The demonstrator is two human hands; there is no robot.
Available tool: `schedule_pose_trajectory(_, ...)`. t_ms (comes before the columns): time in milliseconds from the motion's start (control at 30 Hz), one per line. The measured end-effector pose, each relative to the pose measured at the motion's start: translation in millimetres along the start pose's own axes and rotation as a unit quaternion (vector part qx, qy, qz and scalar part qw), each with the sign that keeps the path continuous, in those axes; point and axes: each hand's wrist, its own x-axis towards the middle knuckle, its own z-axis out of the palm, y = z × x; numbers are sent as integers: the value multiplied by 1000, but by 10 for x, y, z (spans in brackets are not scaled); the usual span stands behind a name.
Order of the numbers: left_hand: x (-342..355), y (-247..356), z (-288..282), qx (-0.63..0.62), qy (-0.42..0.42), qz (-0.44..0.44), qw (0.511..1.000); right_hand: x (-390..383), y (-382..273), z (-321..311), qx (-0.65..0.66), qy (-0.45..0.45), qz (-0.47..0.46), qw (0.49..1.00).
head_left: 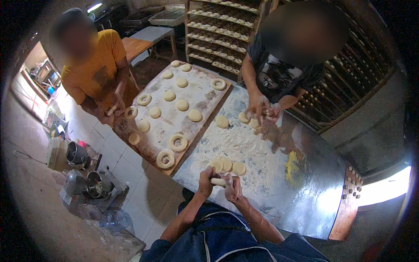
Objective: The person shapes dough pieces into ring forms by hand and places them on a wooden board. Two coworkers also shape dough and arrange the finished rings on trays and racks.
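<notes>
Dough (218, 182) makes a short, pale bar between the two hands, low in the middle of the frame. The left hand (204, 182) has its fingers curled around the left end. The right hand (234, 189) has its fingers against the right end; I cannot tell if they pinch it or just rest there. The bar looks light and soft, so I think a hard squeeze would squash it. It may feel sticky where it is bare and slippery where it is dusty. Holding both ends gently seems best, so the middle does not sag or tear.

Just above the hands, three pale rounds (226, 165) sit in a row on the shiny tabletop (301, 214). They look soft too, so sliding fingers under one should be kinder than pinching its edge. Loose flour (244, 146) lies past them.

Higher up, right of the middle, is a co-worker's hand (273, 112). Left of the middle, a floury board (163, 131) carries dough rings (172, 143) and more rounds. Near the top, a rack (187, 27) holds many small pieces.
</notes>
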Motion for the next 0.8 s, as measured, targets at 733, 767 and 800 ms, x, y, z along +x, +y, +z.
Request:
schedule_pose_trajectory(733,-467,259,-1520,-25,194,16,980,609,-767,1121,-15,-213,111,971)
schedule_pose_trajectory(767,-519,798,-1087,93,208,35,973,654,-752,1227,14,-205,146,968)
schedule_pose_trajectory(800,-466,741,-1275,146,209,48,966,701,-719,1347,44,-197,182,962)
